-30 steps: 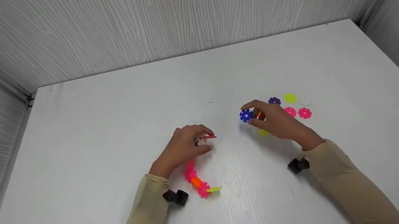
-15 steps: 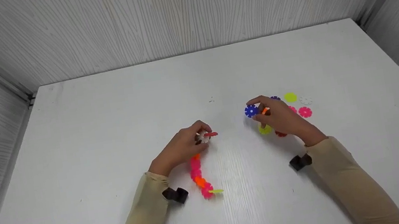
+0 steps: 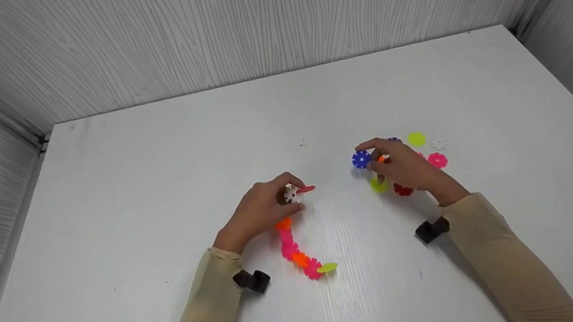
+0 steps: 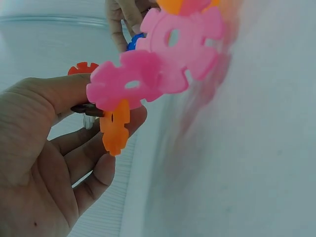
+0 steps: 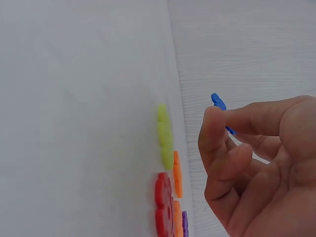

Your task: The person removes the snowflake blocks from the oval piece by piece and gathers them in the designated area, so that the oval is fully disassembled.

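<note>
My left hand [image 3: 262,208] grips the upper end of a chain of slotted plastic discs. Between its fingers show a white disc [image 3: 291,194] and a red disc [image 3: 306,188]. Below the hand the chain curves through orange, pink [image 3: 289,249] and orange discs to a yellow disc [image 3: 327,267] at its end. In the left wrist view, a pink disc [image 4: 180,44] and an orange disc [image 4: 115,129] hang beside the thumb. My right hand [image 3: 401,166] pinches a blue disc [image 3: 361,159] by its edge, above the loose discs.
Around and beneath the right hand, loose discs lie on the white table [image 3: 178,160]: yellow [image 3: 416,138], white [image 3: 438,143], pink [image 3: 438,160] and red [image 3: 403,189] among them. Some are partly hidden by the hand. Wood-grain panels [image 3: 266,22] stand behind and at the sides.
The chain's lower end has swung to the right, and the left hand has shifted slightly. My right hand has moved a little right with the blue disc, uncovering the red disc.
</note>
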Available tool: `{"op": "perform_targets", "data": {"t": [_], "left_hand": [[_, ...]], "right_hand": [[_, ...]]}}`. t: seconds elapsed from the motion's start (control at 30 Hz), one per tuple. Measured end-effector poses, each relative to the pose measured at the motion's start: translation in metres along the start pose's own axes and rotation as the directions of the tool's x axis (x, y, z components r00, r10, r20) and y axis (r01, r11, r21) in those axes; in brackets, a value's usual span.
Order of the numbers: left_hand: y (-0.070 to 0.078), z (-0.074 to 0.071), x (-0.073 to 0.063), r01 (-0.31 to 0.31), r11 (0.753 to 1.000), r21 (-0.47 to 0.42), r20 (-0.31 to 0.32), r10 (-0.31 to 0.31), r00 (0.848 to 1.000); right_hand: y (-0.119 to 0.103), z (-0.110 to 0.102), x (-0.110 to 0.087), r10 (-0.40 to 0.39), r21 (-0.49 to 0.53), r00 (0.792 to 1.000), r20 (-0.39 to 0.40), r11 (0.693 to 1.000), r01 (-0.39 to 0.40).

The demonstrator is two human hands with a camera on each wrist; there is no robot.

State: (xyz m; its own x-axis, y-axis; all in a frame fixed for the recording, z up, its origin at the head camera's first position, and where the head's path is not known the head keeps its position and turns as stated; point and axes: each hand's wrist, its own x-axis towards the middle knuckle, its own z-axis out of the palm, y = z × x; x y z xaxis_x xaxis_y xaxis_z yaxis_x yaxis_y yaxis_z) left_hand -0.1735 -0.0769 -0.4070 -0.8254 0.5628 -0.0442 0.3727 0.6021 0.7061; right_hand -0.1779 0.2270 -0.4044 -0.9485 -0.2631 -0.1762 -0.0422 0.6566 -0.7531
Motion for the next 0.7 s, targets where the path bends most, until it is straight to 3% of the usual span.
{"op": "perform_targets", "data": {"t": [0.33,0.7], "left_hand": [[0.0002,-0.0008,-0.0005,0.0,1.0,0.002,0.004,0.0,1.0],[0.0004,0.0004,-0.0004,-0.005,1.0,0.003,0.029,0.005,1.0]], "right_hand": [[0.0027,-0.002,0.0065,0.063,-0.045,0.997,0.036,0.997,-0.062],[0.0014,-0.0004,0.0034,0.082,-0.092,0.994,0.074,0.993,-0.075]]}}
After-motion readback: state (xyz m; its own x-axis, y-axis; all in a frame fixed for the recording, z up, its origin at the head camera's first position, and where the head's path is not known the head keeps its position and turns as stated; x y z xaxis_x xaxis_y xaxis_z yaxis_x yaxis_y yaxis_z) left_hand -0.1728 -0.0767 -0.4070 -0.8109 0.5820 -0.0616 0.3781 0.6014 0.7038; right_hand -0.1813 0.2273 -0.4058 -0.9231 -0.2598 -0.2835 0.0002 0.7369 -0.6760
